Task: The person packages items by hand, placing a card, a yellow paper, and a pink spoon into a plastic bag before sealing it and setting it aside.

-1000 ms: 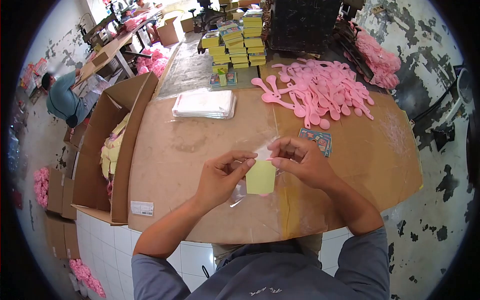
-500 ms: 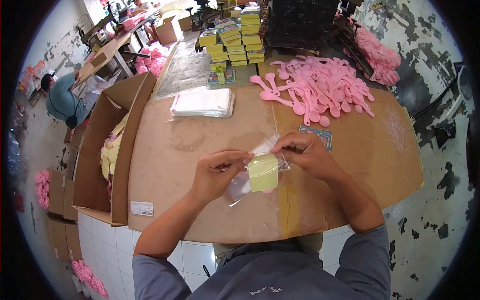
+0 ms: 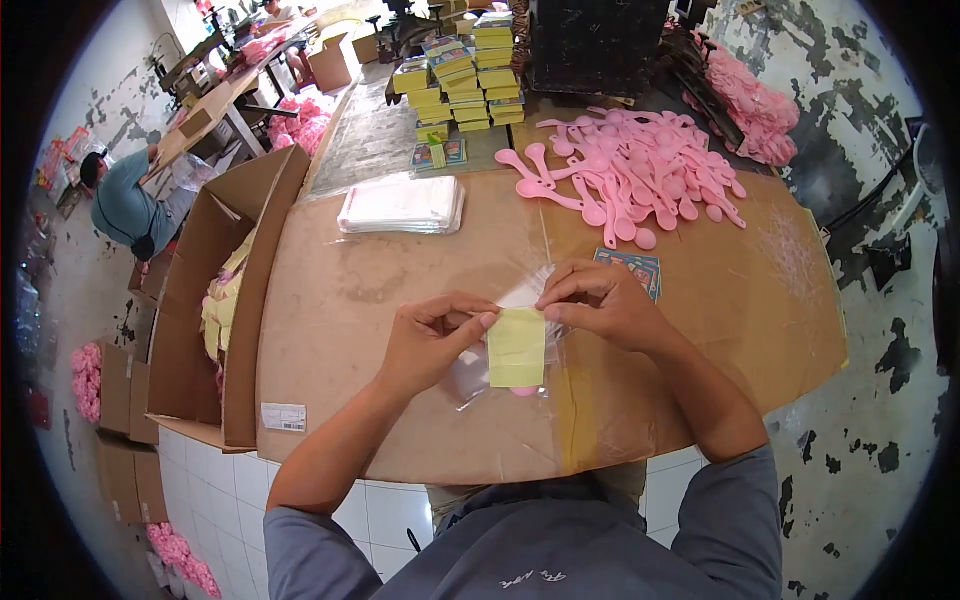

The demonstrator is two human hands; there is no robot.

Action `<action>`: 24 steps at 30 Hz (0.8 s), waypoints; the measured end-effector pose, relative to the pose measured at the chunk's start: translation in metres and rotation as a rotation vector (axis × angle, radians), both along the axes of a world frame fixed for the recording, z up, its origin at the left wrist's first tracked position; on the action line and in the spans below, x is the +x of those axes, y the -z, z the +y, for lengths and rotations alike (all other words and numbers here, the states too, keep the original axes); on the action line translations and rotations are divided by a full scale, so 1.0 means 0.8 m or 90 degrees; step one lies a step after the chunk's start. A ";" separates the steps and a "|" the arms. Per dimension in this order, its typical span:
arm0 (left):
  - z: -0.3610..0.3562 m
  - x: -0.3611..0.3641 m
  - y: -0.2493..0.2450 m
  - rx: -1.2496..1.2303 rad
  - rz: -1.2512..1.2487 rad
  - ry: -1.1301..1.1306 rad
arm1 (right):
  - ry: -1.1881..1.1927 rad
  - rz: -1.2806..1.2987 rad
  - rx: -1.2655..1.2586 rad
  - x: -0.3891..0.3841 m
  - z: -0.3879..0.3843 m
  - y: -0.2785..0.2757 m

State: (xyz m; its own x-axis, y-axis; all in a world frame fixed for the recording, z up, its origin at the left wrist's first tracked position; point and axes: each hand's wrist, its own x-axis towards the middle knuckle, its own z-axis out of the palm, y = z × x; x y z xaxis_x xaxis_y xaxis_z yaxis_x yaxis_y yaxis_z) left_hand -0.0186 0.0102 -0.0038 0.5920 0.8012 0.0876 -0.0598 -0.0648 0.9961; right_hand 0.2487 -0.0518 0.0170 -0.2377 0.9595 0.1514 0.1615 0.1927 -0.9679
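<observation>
Between my two hands is a clear plastic bag [image 3: 468, 378] with a pale yellow card [image 3: 517, 348] in it. A bit of something pink [image 3: 525, 391] shows under the card's lower edge; most of it is hidden. My left hand [image 3: 437, 338] pinches the bag near the card's upper left corner. At the upper right corner, my right hand [image 3: 607, 306] pinches the bag between thumb and fingertips. Just beyond the right hand lie a few printed cards [image 3: 640, 268]. Farther off is a heap of pink spoons [image 3: 650, 170].
A stack of clear plastic bags [image 3: 400, 206] lies at the back left of the cardboard-covered table [image 3: 330, 360]. Behind stand tall stacks of cards [image 3: 465, 85]. An open cardboard box [image 3: 185, 345] with yellow-carded packs borders the left side. Another person [image 3: 130, 195] works farther left.
The card now sits straighter and slightly lower in the bag, and more pink shows beneath it. Both hands have shifted slightly left in view, still pinching the bag.
</observation>
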 end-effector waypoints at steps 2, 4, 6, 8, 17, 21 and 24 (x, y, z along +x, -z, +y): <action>0.000 0.002 0.000 -0.019 0.007 -0.012 | -0.006 0.031 -0.011 0.000 0.002 0.007; -0.001 0.003 0.000 -0.043 0.005 -0.035 | -0.020 0.044 -0.002 0.001 0.003 0.012; 0.000 0.004 0.000 -0.052 -0.011 -0.034 | -0.025 0.064 -0.020 0.002 0.003 0.013; 0.001 0.003 0.001 -0.055 -0.016 -0.033 | -0.026 0.074 -0.040 0.001 0.003 0.012; -0.003 0.001 -0.005 -0.030 -0.047 -0.035 | -0.114 0.051 -0.129 -0.010 0.000 0.014; -0.009 0.006 -0.016 -0.017 -0.052 -0.004 | -0.073 0.053 -0.117 -0.010 0.001 0.007; -0.002 0.000 -0.007 -0.043 0.067 0.074 | -0.044 0.070 -0.085 -0.008 0.000 0.006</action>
State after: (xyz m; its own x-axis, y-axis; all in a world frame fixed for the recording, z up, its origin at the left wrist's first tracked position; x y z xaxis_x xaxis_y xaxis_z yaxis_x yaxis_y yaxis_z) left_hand -0.0189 0.0087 0.0020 0.6844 0.7284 -0.0315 0.0422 0.0035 0.9991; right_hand 0.2423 -0.0516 0.0119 -0.2928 0.9547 0.0531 0.0437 0.0689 -0.9967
